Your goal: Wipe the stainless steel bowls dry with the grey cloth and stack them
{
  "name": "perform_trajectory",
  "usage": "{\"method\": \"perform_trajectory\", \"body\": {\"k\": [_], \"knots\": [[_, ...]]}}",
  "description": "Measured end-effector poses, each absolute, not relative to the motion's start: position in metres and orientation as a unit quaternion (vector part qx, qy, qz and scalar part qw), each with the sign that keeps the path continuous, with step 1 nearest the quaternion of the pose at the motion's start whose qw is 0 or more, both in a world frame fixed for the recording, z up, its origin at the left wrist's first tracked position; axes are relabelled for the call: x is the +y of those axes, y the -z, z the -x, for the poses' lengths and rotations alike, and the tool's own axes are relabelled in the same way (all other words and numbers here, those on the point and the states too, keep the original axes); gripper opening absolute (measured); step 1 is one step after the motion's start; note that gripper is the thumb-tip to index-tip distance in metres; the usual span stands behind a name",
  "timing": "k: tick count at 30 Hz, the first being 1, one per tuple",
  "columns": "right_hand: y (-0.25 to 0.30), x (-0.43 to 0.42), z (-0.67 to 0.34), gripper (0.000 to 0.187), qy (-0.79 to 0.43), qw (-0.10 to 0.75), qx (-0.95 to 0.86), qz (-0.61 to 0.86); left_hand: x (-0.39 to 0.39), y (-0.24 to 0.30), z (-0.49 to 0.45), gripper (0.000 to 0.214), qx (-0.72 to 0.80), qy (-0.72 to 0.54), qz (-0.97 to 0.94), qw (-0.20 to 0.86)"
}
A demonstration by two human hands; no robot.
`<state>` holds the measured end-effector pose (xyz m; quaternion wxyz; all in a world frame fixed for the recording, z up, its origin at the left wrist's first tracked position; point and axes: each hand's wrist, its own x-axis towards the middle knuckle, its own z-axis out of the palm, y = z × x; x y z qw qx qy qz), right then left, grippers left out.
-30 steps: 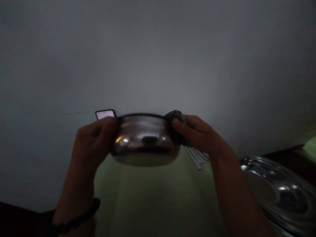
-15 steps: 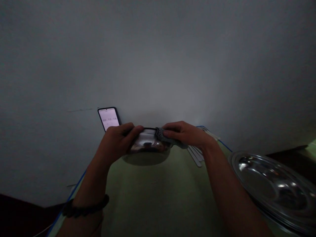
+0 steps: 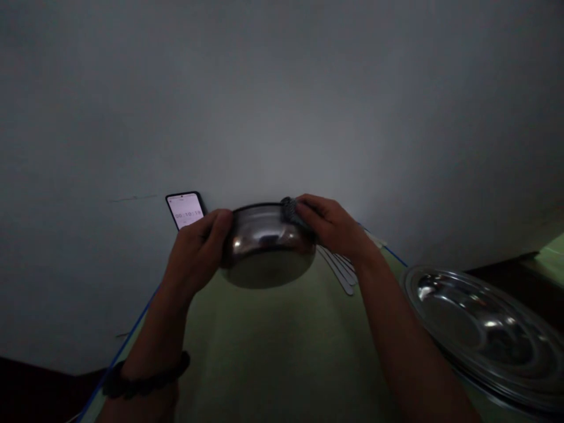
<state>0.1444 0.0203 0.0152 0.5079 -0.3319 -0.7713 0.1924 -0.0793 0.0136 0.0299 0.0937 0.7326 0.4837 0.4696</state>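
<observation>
A shiny metal bowl is held up in front of me, tilted so its outer side and base face me. My left hand grips its left rim, thumb on the near side. At the right rim, my right hand pinches a dark grey patterned cloth against the bowl. The fingers behind the rim are hidden on both sides. Several flat light-coloured handles, perhaps of cutlery, lie on the table below my right hand.
A phone showing a running timer leans on the grey wall at the back. Wide metal dishes are stacked at the right. The table has a green cover with a blue edge.
The bowl has risen a little and tipped, so more of its side and base shows. Both hands moved up with it, and the cloth stays at the right rim.
</observation>
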Motion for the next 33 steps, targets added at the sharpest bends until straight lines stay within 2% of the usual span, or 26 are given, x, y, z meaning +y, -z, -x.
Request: {"method": "perform_trajectory", "body": {"k": [3, 5, 8, 12, 14, 16, 20, 22, 26, 31, 33], "knots": [[-0.003, 0.032, -0.154, 0.029, -0.243, 0.603, -0.691, 0.315, 0.016, -0.032, 0.091, 0.034, 0.561, -0.504, -0.647, 0.111], [0.000, 0.032, -0.154, 0.030, -0.289, 0.593, -0.692, 0.294, 0.014, -0.034, 0.095, 0.034, 0.585, -0.525, -0.611, 0.091], [-0.006, 0.022, -0.144, 0.027, -0.308, 0.502, -0.754, 0.290, 0.008, -0.034, 0.093, 0.038, 0.543, -0.508, -0.665, 0.076], [-0.020, 0.009, -0.125, 0.019, -0.244, 0.338, -0.852, 0.317, 0.004, -0.032, 0.083, 0.038, 0.429, -0.303, -0.843, 0.119], [-0.022, 0.009, -0.121, 0.019, -0.226, 0.322, -0.862, 0.320, 0.005, -0.032, 0.084, 0.038, 0.413, -0.291, -0.854, 0.120], [-0.019, 0.013, -0.125, 0.022, -0.228, 0.381, -0.839, 0.314, 0.008, -0.033, 0.092, 0.040, 0.448, -0.339, -0.820, 0.108], [-0.009, 0.024, -0.140, 0.027, -0.258, 0.585, -0.708, 0.299, 0.010, -0.037, 0.107, 0.042, 0.501, -0.479, -0.708, 0.137], [-0.007, 0.025, -0.143, 0.027, -0.278, 0.616, -0.681, 0.283, 0.009, -0.038, 0.107, 0.041, 0.517, -0.553, -0.640, 0.133], [-0.014, 0.016, -0.138, 0.031, -0.291, 0.546, -0.734, 0.281, 0.004, -0.038, 0.105, 0.042, 0.504, -0.591, -0.620, 0.110], [-0.025, 0.002, -0.122, 0.025, -0.245, 0.364, -0.843, 0.312, 0.003, -0.034, 0.098, 0.041, 0.431, -0.352, -0.817, 0.152], [-0.024, 0.003, -0.116, 0.025, -0.226, 0.328, -0.858, 0.325, 0.007, -0.030, 0.092, 0.040, 0.395, -0.298, -0.852, 0.171]]}}
